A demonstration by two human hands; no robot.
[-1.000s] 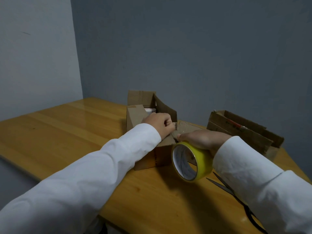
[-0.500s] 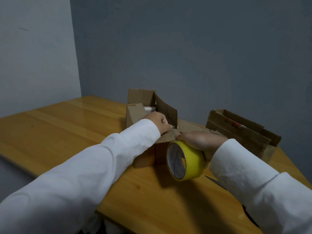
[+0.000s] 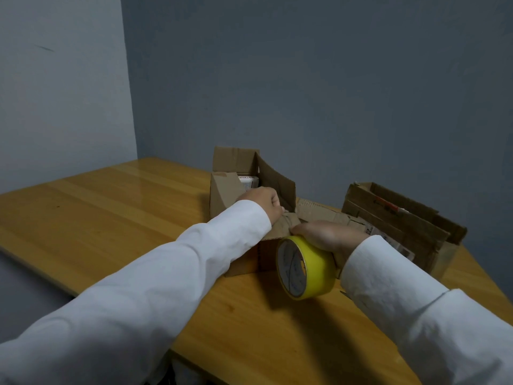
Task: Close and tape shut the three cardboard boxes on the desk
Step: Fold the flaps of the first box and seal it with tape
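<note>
So far no box looks sealed: the left hand (image 3: 262, 202) pinches a flap of the near box (image 3: 249, 218) on the bench (image 3: 111, 218), the right hand (image 3: 327, 236) clasps the tape roll (image 3: 305, 266); the right-side box (image 3: 399, 226) gapes.

Yellow tape roll (image 3: 313, 269); brown boxes (image 3: 394, 220); white sleeves (image 3: 177, 270); orange-wood desk (image 3: 111, 218).

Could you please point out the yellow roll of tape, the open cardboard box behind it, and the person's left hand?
Yellow roll of tape (image 3: 316, 269): head view, outer yellow band.
Open cardboard box (image 3: 277, 182): head view, raised right flap.
Left hand (image 3: 262, 201): head view, back of hand.
</note>
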